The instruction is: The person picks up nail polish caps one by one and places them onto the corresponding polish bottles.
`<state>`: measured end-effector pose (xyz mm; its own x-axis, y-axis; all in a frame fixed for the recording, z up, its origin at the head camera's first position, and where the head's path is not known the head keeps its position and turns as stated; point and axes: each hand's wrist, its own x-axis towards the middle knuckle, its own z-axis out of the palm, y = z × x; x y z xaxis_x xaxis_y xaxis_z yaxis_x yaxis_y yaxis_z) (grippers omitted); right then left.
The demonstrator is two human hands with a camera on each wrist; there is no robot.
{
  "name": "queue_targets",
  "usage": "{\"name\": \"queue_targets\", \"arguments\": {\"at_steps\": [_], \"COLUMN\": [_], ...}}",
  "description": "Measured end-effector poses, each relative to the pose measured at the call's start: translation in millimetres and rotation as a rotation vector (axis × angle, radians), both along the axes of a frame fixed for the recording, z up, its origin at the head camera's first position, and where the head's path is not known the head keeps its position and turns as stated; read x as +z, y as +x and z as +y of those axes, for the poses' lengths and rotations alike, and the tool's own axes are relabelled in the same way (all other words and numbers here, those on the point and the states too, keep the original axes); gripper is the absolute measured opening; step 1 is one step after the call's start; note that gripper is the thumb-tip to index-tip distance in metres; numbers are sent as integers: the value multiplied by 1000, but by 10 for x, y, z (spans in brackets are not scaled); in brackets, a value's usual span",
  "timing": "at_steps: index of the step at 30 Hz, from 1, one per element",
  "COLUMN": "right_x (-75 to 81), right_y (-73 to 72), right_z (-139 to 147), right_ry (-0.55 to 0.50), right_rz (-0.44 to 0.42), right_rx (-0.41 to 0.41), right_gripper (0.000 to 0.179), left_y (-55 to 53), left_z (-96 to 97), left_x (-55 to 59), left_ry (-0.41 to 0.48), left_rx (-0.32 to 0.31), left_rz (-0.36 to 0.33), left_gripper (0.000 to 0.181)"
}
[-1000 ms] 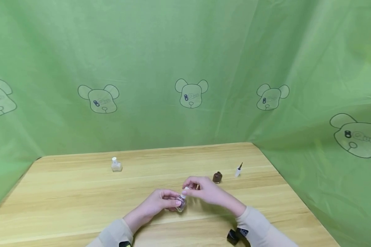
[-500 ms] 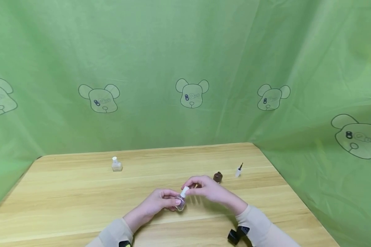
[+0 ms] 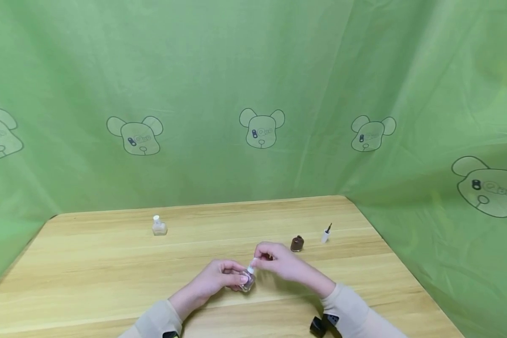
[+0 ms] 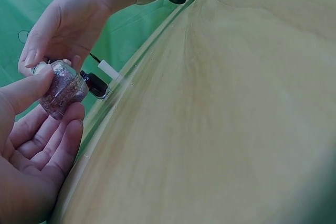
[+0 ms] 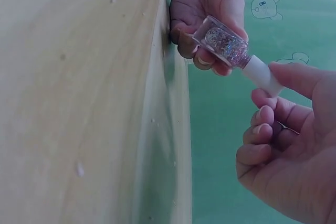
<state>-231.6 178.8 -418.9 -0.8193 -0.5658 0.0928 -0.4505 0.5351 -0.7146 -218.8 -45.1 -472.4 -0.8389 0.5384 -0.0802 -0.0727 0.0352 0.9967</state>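
My left hand (image 3: 218, 276) grips a small clear nail polish bottle (image 5: 223, 41) with pinkish glitter inside, thumb on one side and fingers on the other. On its neck sits a white cap (image 5: 261, 76), pinched between the thumb and index finger of my right hand (image 3: 282, 262). The bottle tilts with its cap toward the right hand. In the left wrist view the glitter bottle (image 4: 65, 93) fills the space between thumb and fingers, its cap mostly hidden. Behind the right hand stands an uncapped dark brown nail polish bottle (image 3: 297, 243).
A white cap with its dark brush pointing up (image 3: 326, 233) stands right of the brown bottle. Toward the back left is a clear bottle with a white cap (image 3: 159, 228). The wooden table (image 3: 110, 267) meets a green curtain (image 3: 203, 173) behind and at both sides.
The right fingers have shifted on the white cap, which showed more fully half a second ago and is now partly covered. The left hand and glitter bottle stay nearly in place.
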Motion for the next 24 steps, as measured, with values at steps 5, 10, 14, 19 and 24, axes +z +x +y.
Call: {"name": "queue_targets", "arguments": {"at_steps": [5,10,14,19,24], "right_x": [-14,-28,-34,-41,-58], "right_y": [12,36,40,2,-58], "right_z": [-18,-34,-41,-31,-3], "right_ry": [25,34,49,47,-58], "right_rz": [-3,-57,-74,-35,-85], "right_rx": [12,-21,-56,-29,46], "right_gripper": [33,42,44,29,31], "left_y": [15,23,25,14,-12], "left_z": [4,8,10,6,-7], "left_x": [28,30,24,13,-12], "left_ry": [-23,-37,-42,-18,17], "left_rx": [3,-5,-4,2,0], "left_rz": [2,16,20,15,-2], "left_gripper": [37,35,34,35,35]}}
